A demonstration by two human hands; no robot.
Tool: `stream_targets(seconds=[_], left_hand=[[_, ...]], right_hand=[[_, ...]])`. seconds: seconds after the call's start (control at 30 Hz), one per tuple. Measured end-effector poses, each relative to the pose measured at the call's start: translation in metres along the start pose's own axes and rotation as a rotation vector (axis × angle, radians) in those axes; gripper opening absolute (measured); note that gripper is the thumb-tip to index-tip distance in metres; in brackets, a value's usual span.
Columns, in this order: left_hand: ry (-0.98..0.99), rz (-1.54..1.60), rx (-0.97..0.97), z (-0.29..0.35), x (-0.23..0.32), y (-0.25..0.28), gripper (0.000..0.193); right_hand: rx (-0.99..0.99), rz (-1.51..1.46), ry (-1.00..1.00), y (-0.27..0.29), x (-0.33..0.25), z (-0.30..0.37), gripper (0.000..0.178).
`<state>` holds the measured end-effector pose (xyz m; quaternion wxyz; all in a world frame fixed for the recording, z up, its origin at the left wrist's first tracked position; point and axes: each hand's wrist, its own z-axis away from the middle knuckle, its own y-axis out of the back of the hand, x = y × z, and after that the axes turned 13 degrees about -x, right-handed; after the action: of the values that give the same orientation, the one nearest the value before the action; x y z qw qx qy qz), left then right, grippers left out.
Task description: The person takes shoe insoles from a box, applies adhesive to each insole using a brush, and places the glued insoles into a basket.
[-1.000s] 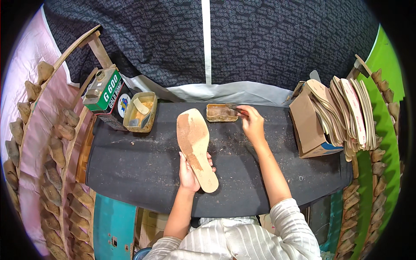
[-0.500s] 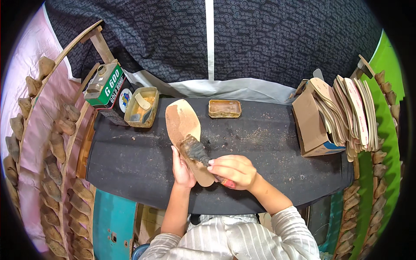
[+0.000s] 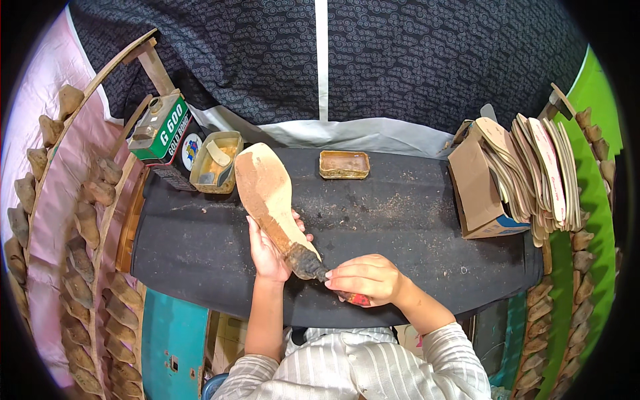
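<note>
A tan shoe insole (image 3: 265,190) is held up over the table by my left hand (image 3: 270,253), its thumb along one edge and its fingers at the other. A wet brown coating covers part of its face, and a paler strip shows along the right side. My right hand (image 3: 367,279) grips a brush (image 3: 305,261) with a red handle. The dark, caked bristles lie on the narrow near end of the insole, hiding that tip.
A green and black metal can (image 3: 160,137) and a tub (image 3: 218,180) with scrapers stand at the far left. Beyond the insole is a shallow amber dish (image 3: 344,165). At right, a cardboard box (image 3: 477,193) holds many stacked insoles (image 3: 533,173). Racks of wooden shoe lasts (image 3: 80,260) flank the table (image 3: 400,227).
The brush has slid from the middle of the insole down to its near end. The insole has shifted a little left and away, with its far end tilted further left.
</note>
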<state>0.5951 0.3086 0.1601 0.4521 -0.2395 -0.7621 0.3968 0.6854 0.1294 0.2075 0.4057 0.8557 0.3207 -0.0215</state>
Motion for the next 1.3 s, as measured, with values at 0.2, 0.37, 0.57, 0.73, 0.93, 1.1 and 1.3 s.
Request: stream_targets(seconds=[0.2,0.37,0.57,0.73,0.93,1.1,1.3], left_hand=[[0.032,0.028,-0.029,-0.001,-0.005,-0.006,0.068],[-0.011,0.018,-0.010,-0.006,0.004,-0.006,0.066],[-0.071,0.069,-0.036,-0.006,0.004,0.000,0.060],[-0.127,0.053,-0.009,-0.007,0.002,-0.008,0.060],[-0.236,0.013,0.079,-0.009,0.004,-0.008,0.063],[-0.290,-0.005,0.115,-0.009,0.001,-0.013,0.062],[-0.316,0.048,0.075,-0.007,0.006,-0.004,0.055]], right_hand=[[0.065,0.088,0.018,-0.002,0.000,-0.007,0.024],[0.020,0.015,0.003,0.002,-0.002,0.002,0.027],[0.018,-0.086,-0.057,0.002,0.000,0.009,0.028],[0.066,0.047,0.049,-0.006,-0.001,0.004,0.019],[-0.003,-0.015,0.044,0.002,-0.003,0.008,0.017],[0.075,0.010,0.050,-0.005,-0.001,0.007,0.016],[0.017,-0.097,-0.017,0.005,-0.003,0.013,0.026]])
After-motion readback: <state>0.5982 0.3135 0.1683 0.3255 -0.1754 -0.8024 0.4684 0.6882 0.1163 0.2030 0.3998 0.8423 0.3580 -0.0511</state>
